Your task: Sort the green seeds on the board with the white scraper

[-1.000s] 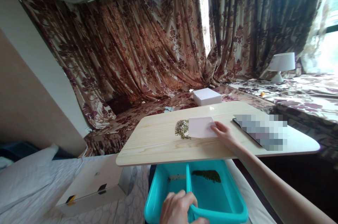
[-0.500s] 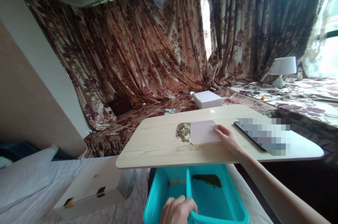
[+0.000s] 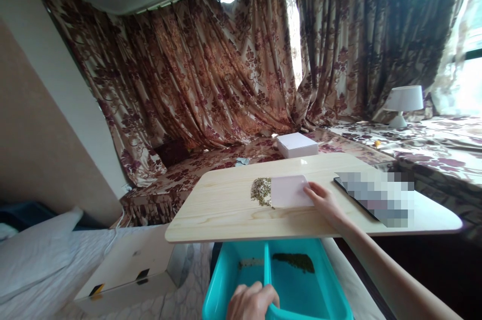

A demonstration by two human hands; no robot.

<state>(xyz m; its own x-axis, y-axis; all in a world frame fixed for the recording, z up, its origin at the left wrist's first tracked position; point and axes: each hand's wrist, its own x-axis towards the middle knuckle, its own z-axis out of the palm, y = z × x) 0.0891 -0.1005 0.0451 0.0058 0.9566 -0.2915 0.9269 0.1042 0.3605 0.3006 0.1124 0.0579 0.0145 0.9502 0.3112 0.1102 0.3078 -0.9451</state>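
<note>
My right hand (image 3: 324,202) is closed on the right edge of a pale, flat, round-cornered sheet (image 3: 289,191) lying on the wooden tabletop (image 3: 218,209). Against the sheet's left edge lies a small heap of mixed green and whitish grains, perhaps beans or seeds (image 3: 260,191). Below the near table edge is a turquoise two-compartment bin (image 3: 335,280). My left hand (image 3: 251,302) has its fingers curled over the bin's near rim by the divider; the fingertips are hidden. Dark green grains (image 3: 295,261) lie in the right compartment, and a few whitish grains (image 3: 251,261) in the left.
A tablet-like device (image 3: 372,199), blurred out, lies on the table's right side. Behind the table sits a white box (image 3: 297,145). A larger white carton (image 3: 128,264) rests on the bed at left. A white lamp (image 3: 404,104) stands far right, near patterned curtains (image 3: 211,69).
The view has tilted slightly, so the background sits a little lower. Both hands, the sheet and the heap of grains keep nearly the same places.
</note>
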